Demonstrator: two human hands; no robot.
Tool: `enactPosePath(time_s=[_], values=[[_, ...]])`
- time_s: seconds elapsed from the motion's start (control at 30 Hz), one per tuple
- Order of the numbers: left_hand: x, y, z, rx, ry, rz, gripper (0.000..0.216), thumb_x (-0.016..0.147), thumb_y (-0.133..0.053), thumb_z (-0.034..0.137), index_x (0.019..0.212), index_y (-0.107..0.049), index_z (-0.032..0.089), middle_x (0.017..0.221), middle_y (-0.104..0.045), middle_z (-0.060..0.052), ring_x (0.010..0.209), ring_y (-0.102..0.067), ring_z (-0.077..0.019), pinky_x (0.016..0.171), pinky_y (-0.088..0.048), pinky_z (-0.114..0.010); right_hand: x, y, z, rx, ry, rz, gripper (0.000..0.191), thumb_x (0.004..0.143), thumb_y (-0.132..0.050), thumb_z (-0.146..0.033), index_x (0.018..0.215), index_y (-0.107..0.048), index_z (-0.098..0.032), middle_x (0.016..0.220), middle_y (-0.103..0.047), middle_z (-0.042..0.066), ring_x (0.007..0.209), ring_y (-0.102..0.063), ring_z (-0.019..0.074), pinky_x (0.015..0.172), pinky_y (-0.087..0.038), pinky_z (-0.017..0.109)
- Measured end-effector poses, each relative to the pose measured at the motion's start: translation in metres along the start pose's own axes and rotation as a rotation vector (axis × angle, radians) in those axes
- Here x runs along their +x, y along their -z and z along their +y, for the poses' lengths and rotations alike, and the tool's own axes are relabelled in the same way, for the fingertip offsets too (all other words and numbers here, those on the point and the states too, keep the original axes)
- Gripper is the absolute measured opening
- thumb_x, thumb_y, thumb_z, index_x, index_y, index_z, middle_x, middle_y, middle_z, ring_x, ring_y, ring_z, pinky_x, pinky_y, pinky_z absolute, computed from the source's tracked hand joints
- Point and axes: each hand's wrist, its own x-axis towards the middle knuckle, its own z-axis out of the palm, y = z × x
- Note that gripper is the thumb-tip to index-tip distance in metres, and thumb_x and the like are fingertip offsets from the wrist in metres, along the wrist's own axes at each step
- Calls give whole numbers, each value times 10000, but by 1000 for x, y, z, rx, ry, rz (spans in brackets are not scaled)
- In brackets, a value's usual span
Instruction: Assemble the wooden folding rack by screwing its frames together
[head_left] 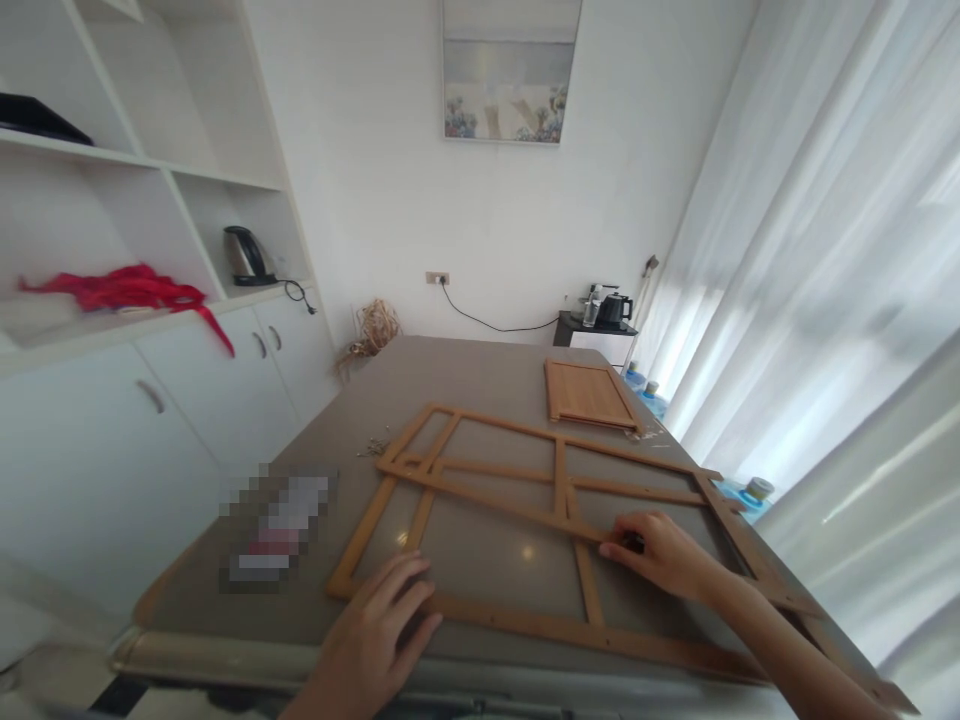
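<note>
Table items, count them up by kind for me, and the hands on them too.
Wooden frame: 1
Slatted wood panel: 1
Pile of small screws: 1
Blurred-out item: 1
Hands on the frame: 2, left and right
Total: 6

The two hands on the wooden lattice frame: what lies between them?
In the head view, between the left hand and right hand lies bare grey tabletop, crossed by one upright slat of the light-brown wooden lattice frame.
</note>
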Motion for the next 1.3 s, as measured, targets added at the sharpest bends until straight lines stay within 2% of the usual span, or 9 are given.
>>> enactPosePath(time_s=[0.17,0.33,0.43,0.57,0.8,1.0,1.13,1.3], values=[[0,2,3,-4,20,-19,206,979,-645,335,1161,-693,249,1312,-718,-96,1289,-663,-288,1054,-608,-437,-6,-5,10,-1,5,-4,393,975,-563,-611,964,-677,-235,875,-725,37,796,-667,221,730,-443,332],[0,2,5,-28,38,-39,182,990,-627,307,1151,-678,238,1302,-711,-102,1313,-639,-292,1079,-585,-463,-18,-1,20,-48,48,26,427,986,-539,-642,965,-671,-237,942,-714,61,868,-668,249,782,-457,366],[0,3,6,-46,66,-76,171,998,-614,305,1142,-673,235,1311,-699,-105,1326,-624,-294,1089,-573,-471,-20,5,23,-42,73,-5,428,1011,-497,-634,943,-663,-246,888,-719,55,817,-669,245,746,-444,356],[0,3,5,-51,88,-103,179,1006,-601,300,1158,-664,228,1335,-680,-109,1352,-599,-299,1107,-556,-486,-17,11,19,-66,118,-128,448,1041,-448,-593,816,-618,-244,730,-682,28,707,-651,226,660,-372,329],[-1,2,5,-63,76,-78,165,989,-631,292,1135,-678,233,1326,-688,-101,1341,-607,-297,1108,-554,-476,-30,12,-2,-59,137,-114,459,1074,-380,-553,798,-574,-241,646,-602,15,611,-585,195,620,-301,329],[-1,0,4,-63,65,-60,181,989,-633,293,1152,-680,231,1309,-695,-99,1318,-624,-290,1100,-561,-472,-34,22,-22,-164,115,-58,453,1084,-328,-546,847,-578,-252,651,-615,21,611,-597,207,607,-258,341],[0,1,5,-67,67,-62,168,983,-633,302,1122,-691,228,1307,-698,-98,1316,-628,-296,1105,-564,-478,-15,50,-54,-179,118,5,483,1074,-325,-581,827,-586,-258,660,-628,27,605,-593,203,590,-257,338],[3,2,8,-80,69,-51,154,990,-610,290,1108,-679,218,1289,-699,-113,1306,-630,-304,1110,-563,-507,40,88,-102,-86,143,33,578,1050,-311,-650,739,-579,-242,614,-584,27,575,-559,191,572,-285,327]])
